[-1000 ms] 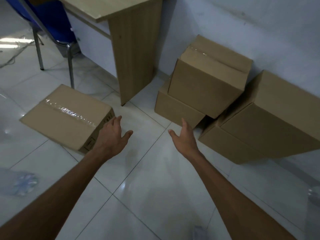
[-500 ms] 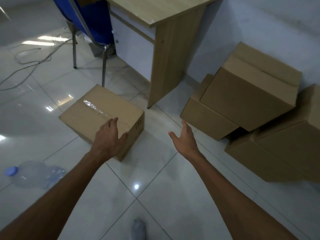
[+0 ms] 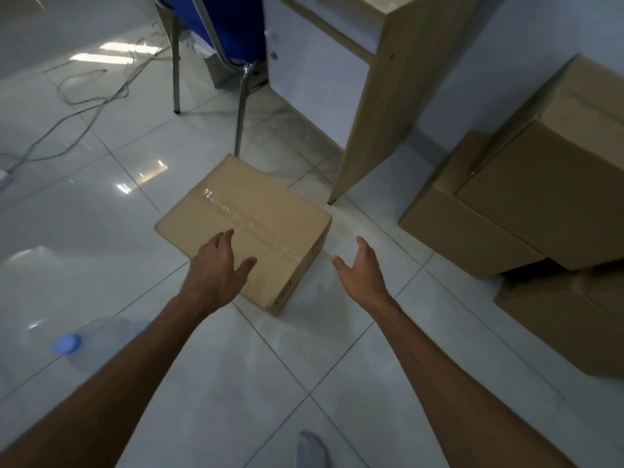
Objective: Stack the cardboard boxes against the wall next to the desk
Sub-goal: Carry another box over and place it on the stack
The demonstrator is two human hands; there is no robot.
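A taped cardboard box [image 3: 256, 217] lies flat on the white tiled floor in front of the desk leg [image 3: 388, 106]. My left hand [image 3: 216, 268] hovers over its near corner, fingers spread, holding nothing. My right hand [image 3: 363, 268] is open to the right of the box, palm turned toward it, apart from it. At the right, against the wall, a tilted box [image 3: 547, 184] rests on a lower box [image 3: 462, 228], and a third box [image 3: 567, 325] lies in front of them, cut off by the frame edge.
A blue chair [image 3: 223, 32] with metal legs stands behind the loose box. Cables [image 3: 84, 106] trail over the floor at the left. A clear plastic bottle with a blue cap [image 3: 67, 344] lies at the lower left. My socked foot [image 3: 310, 449] shows at the bottom.
The view has swung left and closer, bringing the loose box toward the centre. My left hand now reaches further over its top; my right hand has come nearer to its right side.
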